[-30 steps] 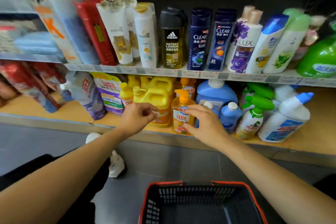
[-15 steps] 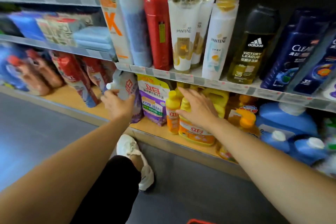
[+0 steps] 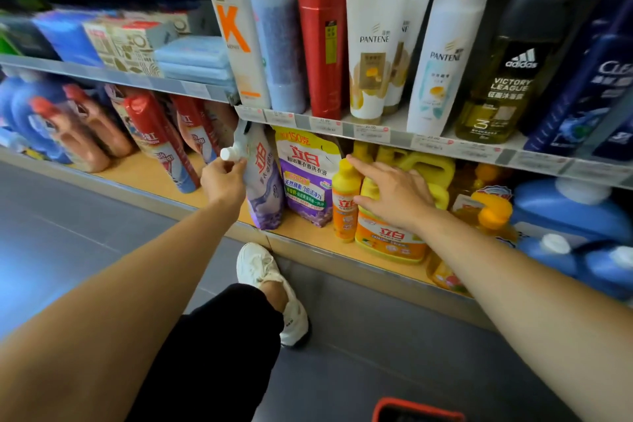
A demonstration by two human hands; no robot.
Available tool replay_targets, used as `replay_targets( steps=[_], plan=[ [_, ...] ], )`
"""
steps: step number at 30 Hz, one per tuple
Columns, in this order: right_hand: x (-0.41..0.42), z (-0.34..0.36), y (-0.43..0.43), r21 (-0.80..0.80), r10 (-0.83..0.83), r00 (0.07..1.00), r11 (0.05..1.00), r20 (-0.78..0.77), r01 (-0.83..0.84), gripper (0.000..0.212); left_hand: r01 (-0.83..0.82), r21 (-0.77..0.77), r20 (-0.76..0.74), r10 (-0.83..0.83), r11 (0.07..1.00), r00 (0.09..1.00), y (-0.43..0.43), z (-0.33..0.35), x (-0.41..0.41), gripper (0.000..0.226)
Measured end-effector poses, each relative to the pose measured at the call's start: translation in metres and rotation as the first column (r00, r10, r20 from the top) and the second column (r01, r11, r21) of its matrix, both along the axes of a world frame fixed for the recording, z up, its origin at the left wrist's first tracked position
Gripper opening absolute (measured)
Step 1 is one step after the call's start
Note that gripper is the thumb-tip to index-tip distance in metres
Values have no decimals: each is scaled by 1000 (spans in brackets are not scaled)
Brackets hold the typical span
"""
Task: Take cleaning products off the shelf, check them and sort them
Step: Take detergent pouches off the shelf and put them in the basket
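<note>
Head view: left hand (image 3: 222,180) pinches spout of pouch (image 3: 265,192); right hand (image 3: 394,197) spread on yellow jug (image 3: 390,238); best support pouch base.

The red basket (image 3: 418,408) is showing only a strip of rim, the bottom edge cutting off the rest. The right hand (image 3: 394,197) is covering the top of the yellow jug (image 3: 390,243), and the left hand (image 3: 222,180) is hiding the neck of the pouch (image 3: 265,192) (only the white cap (image 3: 226,153) is peeking out). The price tags (image 3: 371,131) are blurring past reading, like the far-left bottles (image 3: 51,120).
</note>
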State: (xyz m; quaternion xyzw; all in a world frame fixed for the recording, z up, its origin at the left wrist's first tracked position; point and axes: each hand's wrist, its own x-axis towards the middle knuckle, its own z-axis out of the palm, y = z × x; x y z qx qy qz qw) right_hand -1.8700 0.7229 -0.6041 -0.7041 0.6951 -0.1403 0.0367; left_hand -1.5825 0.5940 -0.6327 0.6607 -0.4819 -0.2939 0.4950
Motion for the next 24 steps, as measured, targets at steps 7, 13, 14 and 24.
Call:
replay_targets(
  steps=[7, 13, 14, 24],
  plan=[
    [-4, 13, 3, 160, 62, 996, 985, 64, -71, 85, 128, 23, 87, -130, 992, 988, 62, 43, 0, 36],
    [-8, 36, 26, 81, 78, 910, 989, 407, -121, 83, 322, 9, 95, -321, 947, 942, 148, 81, -6, 39],
    [-8, 40, 33, 33, 85, 898, 993, 432, -109, 79, 362, -9, 79, -360, 932, 930, 161, 86, -9, 37],
    [-43, 58, 174, 13, -10, 395, 1000, 919, -6, 22, 609, -140, -277, -622, 780, 732, 251, 104, -70, 24]
  ],
)
